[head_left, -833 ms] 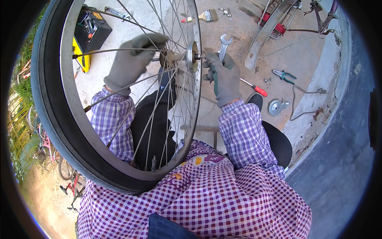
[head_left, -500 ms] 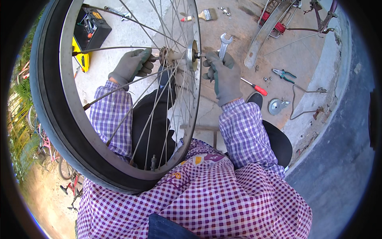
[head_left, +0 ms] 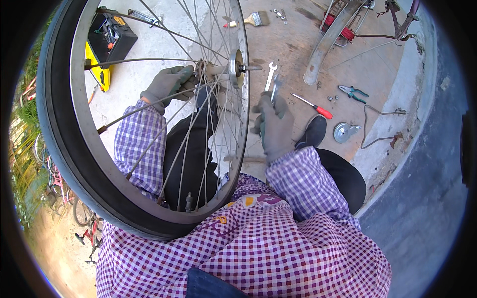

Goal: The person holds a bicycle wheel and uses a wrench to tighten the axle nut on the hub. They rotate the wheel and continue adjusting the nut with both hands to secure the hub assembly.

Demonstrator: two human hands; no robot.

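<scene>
A spoked bicycle wheel [head_left: 60, 114] stands upright, leaning on my lap. My gloved left hand [head_left: 171, 85] is closed at the left end of the hub [head_left: 216, 71], its fingertips partly hidden by spokes. From the hub's right side the threaded axle [head_left: 252, 67] sticks out, bare of any hand. Below and right of it is my gloved right hand [head_left: 276, 124], closed on a wrench [head_left: 276, 85] smeared by motion. Just beyond lies a second, sharper open-ended wrench [head_left: 271, 74], apparently on the floor.
On the floor at right are a red-handled screwdriver [head_left: 312, 106], pliers [head_left: 353, 93], a round metal brake plate [head_left: 345, 132] and a bent rod [head_left: 366, 126]. A paintbrush [head_left: 256, 19], a fender [head_left: 323, 47] and a black-and-yellow toolbox [head_left: 121, 42] lie farther off.
My right hand has come off the axle end and moved down toward me with the wrench. A second wrench now shows beyond it. My left hand has shifted slightly down at the hub.
</scene>
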